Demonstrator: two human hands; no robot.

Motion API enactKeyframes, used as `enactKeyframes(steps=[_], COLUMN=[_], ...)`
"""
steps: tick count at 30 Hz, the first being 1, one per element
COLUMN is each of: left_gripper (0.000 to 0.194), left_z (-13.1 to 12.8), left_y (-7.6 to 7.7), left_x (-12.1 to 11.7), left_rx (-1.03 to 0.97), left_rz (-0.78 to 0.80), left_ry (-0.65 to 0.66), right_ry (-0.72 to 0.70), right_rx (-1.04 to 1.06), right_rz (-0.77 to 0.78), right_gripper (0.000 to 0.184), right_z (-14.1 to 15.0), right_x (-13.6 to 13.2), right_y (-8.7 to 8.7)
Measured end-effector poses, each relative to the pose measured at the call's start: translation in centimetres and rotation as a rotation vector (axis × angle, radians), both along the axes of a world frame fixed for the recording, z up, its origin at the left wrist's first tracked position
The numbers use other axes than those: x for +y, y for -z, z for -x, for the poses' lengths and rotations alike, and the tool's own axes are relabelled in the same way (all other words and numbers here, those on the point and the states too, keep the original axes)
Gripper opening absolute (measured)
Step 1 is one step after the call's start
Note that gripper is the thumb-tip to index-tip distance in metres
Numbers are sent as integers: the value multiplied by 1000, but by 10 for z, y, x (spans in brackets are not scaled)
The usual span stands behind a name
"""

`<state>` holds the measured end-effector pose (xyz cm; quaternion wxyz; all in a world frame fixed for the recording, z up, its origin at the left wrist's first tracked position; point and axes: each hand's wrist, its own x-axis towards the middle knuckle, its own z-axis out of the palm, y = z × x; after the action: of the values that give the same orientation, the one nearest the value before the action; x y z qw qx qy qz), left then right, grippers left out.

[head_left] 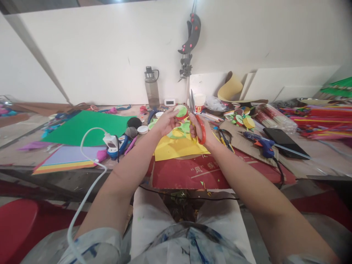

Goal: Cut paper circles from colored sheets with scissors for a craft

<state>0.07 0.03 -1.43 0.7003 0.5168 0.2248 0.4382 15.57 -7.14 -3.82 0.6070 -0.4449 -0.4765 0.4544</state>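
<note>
My left hand (165, 123) pinches a small round green paper cut-out with a red rim (181, 111), held up above the table. My right hand (202, 131) grips red-handled scissors (198, 123), blades pointing up and slightly apart, right beside the cut-out. Under both hands lie a yellow paper sheet (176, 148) and green paper scraps (183, 128).
A red cardboard sheet (192, 172) lies at the table's front edge. A green sheet (85, 126) and stacked coloured paper (66, 159) sit left, near a white cable (88, 176). A blue glue gun (261, 143), phone (284, 141), water bottle (151, 88) and craft sticks (321, 117) are around.
</note>
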Motion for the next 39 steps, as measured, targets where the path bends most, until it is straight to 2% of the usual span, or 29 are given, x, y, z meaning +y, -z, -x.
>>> enactKeyframes(steps=[5, 9, 12, 15, 21, 26, 29, 33, 39], left_gripper=[69, 81, 85, 81, 67, 67, 68, 69, 66], left_z=[-1, -2, -3, -4, -5, -1, 2, 11, 42], left_y=[0, 3, 7, 9, 12, 18, 20, 20, 17], left_x=[-2, 0, 3, 5, 9, 19, 24, 32, 59], left_rx=[20, 63, 109, 104, 115, 209, 276, 352, 425], left_rz=[-143, -258, -353, -413, -436, -417, -402, -388, -331], left_ry=[126, 98, 36, -32, -215, -430, -485, -533, -687], right_ry=[22, -7, -30, -58, -55, -19, -13, 1, 20], right_rx=[109, 162, 160, 139, 104, 93, 101, 96, 54], right_rz=[7, 20, 52, 81, 100, 85, 114, 131, 79], right_gripper=[46, 38, 39, 42, 42, 43, 40, 32, 35], right_z=[-2, -3, -3, -4, -4, -5, -5, -4, -7], right_x=[3, 1, -1, -1, 4, 4, 2, 1, 2], right_y=[-2, -7, -9, -8, -1, -1, -4, -5, -3])
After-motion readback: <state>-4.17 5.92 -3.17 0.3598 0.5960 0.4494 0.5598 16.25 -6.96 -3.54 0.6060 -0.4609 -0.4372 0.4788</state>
